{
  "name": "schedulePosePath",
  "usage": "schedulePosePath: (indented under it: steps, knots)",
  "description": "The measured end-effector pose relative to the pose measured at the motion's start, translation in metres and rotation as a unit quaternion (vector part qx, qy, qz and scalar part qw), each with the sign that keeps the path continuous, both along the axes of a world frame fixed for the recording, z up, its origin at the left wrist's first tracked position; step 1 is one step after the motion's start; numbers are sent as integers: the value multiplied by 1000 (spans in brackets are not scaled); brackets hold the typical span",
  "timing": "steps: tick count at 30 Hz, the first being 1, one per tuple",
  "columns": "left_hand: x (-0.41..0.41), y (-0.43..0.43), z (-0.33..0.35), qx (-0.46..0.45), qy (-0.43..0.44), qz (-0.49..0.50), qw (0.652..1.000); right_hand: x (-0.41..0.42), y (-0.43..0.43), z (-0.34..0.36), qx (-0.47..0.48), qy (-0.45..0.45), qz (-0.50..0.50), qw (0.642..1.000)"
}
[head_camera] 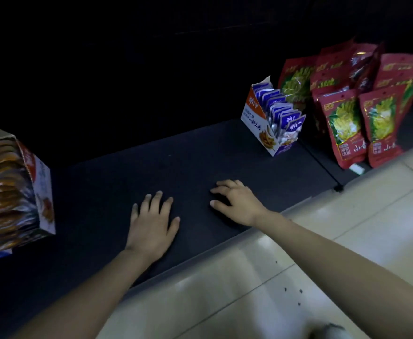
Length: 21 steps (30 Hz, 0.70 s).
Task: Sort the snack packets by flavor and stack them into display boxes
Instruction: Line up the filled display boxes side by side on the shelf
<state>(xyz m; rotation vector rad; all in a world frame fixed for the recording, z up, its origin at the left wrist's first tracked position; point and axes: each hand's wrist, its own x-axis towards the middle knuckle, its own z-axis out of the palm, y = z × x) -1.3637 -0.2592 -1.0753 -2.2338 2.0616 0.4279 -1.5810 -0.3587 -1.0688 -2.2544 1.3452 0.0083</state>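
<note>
**Both hands empty on the dark shelf**

The left hand [151, 221] lies palm down on the shelf [176, 157], fingers straight and spread, holding nothing. The right hand [237, 201] rests just beside it at 3 o'clock, apart from it, fingers slightly bent with the tips on the shelf, also holding nothing.

At 9 o'clock from the hands stands an open display box [43, 192] packed with orange packets [0, 187]. At 1 o'clock, well apart from the hands, a second display box [256, 123] holds a row of upright blue-and-white packets [281, 111]. Just beside it at 3 o'clock, red bags [344, 123] stand in rows. Pale floor tiles [347, 241] fill the 5 o'clock corner.
</note>
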Motion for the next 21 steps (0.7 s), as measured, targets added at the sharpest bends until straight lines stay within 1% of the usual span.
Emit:
schedulePosePath:
  steps: [1,3,5,6,8,10,11,12,13,14,15,18,19,20,21]
  knots:
    - [-4,-4,4,-8,-12,1,1000,-8,-7,-2,-2,-67,-20,998]
    - [-12,-19,15,-5,-24,11,1000,-27,-21,-2,-10,-183,-87,979]
    - [-25,-42,26,22,-6,28,999,-55,-33,-1,-43,-259,-151,953]
    - [-35,-56,31,41,30,34,998,-70,-39,-1,-62,-288,-178,939]
    - [-64,-86,40,57,133,40,989,-102,-53,-1,-89,-342,-244,903]
    - [-100,-118,44,37,225,49,972,-131,-73,0,-108,-387,-316,859]
    - [-120,-134,45,23,278,66,958,-143,-85,1,-118,-404,-341,840]
    - [-140,-150,45,13,336,87,938,-154,-98,0,-127,-411,-356,830]
    - [-160,-165,45,8,394,108,913,-161,-112,0,-131,-408,-359,829]
    - [-178,-178,46,5,445,124,887,-167,-125,-1,-122,-401,-352,837]
    - [-195,-189,48,2,493,134,860,-170,-136,-1,-93,-404,-334,847]
    - [-233,-213,50,-5,611,161,775,-169,-156,-1,78,-447,-250,856]
    - [-241,-219,48,-9,637,180,750,-167,-158,-3,105,-448,-224,859]
    - [-246,-224,45,-14,654,195,731,-166,-160,-6,111,-448,-211,862]
    - [-249,-226,42,-20,664,206,718,-164,-160,-8,111,-454,-208,859]
